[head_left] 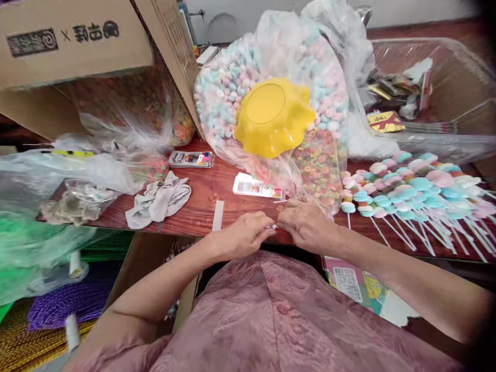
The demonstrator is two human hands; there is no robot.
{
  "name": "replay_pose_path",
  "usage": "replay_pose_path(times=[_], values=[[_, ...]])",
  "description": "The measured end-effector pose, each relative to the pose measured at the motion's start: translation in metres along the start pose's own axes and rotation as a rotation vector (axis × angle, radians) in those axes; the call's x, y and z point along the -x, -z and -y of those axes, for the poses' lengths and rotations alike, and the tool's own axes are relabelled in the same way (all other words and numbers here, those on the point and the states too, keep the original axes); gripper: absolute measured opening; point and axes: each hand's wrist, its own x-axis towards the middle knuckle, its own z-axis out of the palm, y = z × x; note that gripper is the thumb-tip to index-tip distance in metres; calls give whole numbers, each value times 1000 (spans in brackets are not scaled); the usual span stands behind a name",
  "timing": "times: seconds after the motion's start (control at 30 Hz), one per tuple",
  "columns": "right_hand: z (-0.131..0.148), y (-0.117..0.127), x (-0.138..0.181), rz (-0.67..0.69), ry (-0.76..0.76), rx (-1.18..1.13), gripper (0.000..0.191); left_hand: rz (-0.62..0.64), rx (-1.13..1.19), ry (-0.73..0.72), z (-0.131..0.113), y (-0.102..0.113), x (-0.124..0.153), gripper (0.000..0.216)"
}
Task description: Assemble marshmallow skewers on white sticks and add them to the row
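Close to the table's front edge, my left hand (246, 235) and my right hand (308, 226) meet with fingers pinched together. A tiny white bit (274, 227) shows between their fingertips; its kind is too small to tell. Just beyond the hands lies a stack of white printed cards (251, 186). A clear bag of pink and blue marshmallows (220, 98) stands behind it, with colourful candy rings (318, 163) at its lower right. An upturned yellow scalloped bowl (275, 116) rests on the bag. To the right of my right hand lie many marshmallow skewers (418, 188) on white sticks.
An open cardboard box (77, 36) stands at the back left. A grey cloth (158, 201) and a second printed pack (191, 159) lie left on the table (201, 191). A clear plastic bin (437, 46) fills the back right. Purple twisted strands (73, 302) sit below left.
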Motion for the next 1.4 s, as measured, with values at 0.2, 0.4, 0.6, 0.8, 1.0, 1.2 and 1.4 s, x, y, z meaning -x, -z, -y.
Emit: replay_pose_path(times=[0.2, 0.4, 0.6, 0.8, 1.0, 1.2, 1.4], values=[[0, 3, -1, -296, 67, 325, 19, -98, 395, 223, 8, -10, -10, 27], [-5, 14, 12, -421, 369, 438, 20, 210, 1209, 391, 11, 1, -20, 23], [-22, 11, 3, -183, 220, 246, 19, 87, 714, 212, 3, 3, -26, 26], [-34, 16, 9, -260, 8, 22, 20, -327, 311, 121, 6, -10, -23, 23], [-26, -9, 50, -466, 15, 242, 18, -474, 1014, 624, 24, -8, -6, 25], [-33, -50, 44, -357, 97, 244, 15, -430, 1150, 584, 9, -21, -19, 27], [-46, -47, 33, -402, 48, -76, 18, -450, 1194, 599, 8, -25, -11, 30]])
